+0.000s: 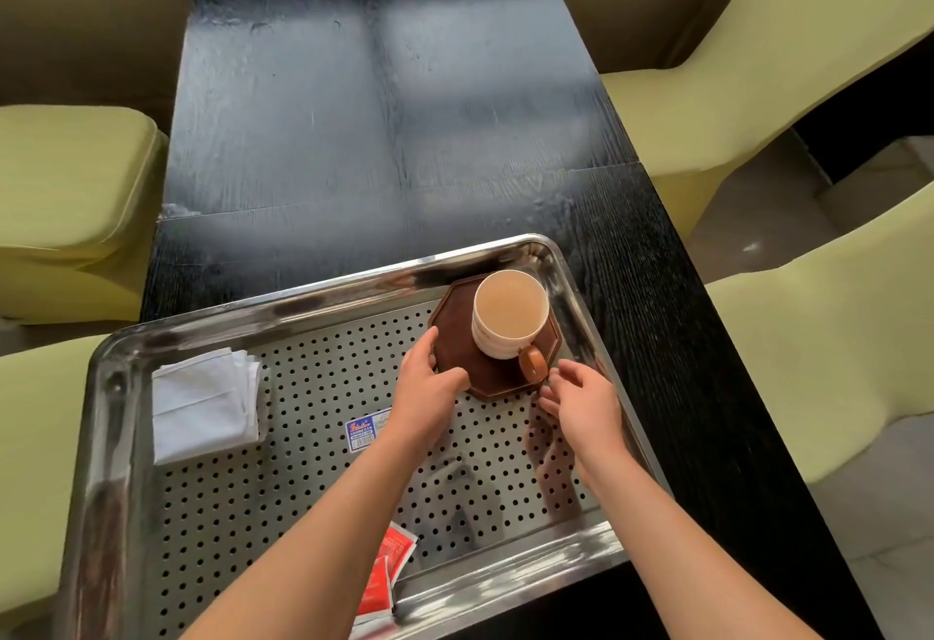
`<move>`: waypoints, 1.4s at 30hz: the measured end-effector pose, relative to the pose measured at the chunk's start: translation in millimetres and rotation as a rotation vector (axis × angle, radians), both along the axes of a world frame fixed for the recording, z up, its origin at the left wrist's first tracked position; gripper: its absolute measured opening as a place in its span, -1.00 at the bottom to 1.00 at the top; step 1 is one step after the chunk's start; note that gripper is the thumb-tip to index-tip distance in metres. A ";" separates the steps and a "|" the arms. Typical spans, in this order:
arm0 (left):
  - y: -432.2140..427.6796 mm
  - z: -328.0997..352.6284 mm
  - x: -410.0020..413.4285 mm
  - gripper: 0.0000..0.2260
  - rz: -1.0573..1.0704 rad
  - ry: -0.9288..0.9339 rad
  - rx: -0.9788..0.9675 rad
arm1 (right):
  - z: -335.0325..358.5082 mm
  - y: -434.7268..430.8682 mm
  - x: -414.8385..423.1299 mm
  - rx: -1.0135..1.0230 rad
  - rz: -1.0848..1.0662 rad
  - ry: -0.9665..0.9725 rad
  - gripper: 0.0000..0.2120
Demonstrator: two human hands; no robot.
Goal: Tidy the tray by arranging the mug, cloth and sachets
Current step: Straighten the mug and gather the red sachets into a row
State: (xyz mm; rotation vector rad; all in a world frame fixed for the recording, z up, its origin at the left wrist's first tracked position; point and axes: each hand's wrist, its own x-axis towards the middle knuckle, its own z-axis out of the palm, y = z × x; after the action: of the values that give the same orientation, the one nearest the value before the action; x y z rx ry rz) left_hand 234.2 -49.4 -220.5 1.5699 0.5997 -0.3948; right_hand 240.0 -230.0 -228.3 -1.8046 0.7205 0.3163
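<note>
A white mug point(509, 317) of milky tea with a brown handle stands on a dark brown octagonal coaster point(455, 331) in the far right corner of the steel tray point(323, 285). My left hand point(429, 389) holds the coaster's left edge, thumb on top and fingers along the side. My right hand point(581, 399) hovers at the coaster's near right corner, just below the mug handle, with its fingers loosely spread. A folded white cloth point(202, 404) lies at the tray's left. Red sachets point(386, 573) lie at the near rim, partly hidden by my left forearm.
The tray has a perforated insert bearing a blue and white label point(363, 429). It sits at the near end of a long black table point(384, 98). Yellow-green chairs point(65, 199) flank the table on both sides.
</note>
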 end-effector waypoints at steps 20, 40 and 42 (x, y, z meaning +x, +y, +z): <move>-3.6 -2.7 0.7 -0.34 -0.008 -0.084 -0.014 | -6.7 -7.4 3.4 -0.065 0.044 -0.052 -0.58; 0.3 12.8 -6.4 -0.30 -0.042 -0.067 -0.014 | 10.5 -4.4 -8.7 -0.295 0.397 -0.217 -0.58; 3.7 14.3 -11.4 -0.29 -0.020 -0.046 0.004 | 12.4 -3.7 -11.5 -0.321 0.403 -0.247 -0.58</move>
State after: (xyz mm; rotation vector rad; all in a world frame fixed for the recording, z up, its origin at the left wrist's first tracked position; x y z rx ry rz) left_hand 222.7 -45.7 -206.2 1.5856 0.5504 -0.3713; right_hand 228.4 -233.7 -215.9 -2.2479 0.2371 0.2437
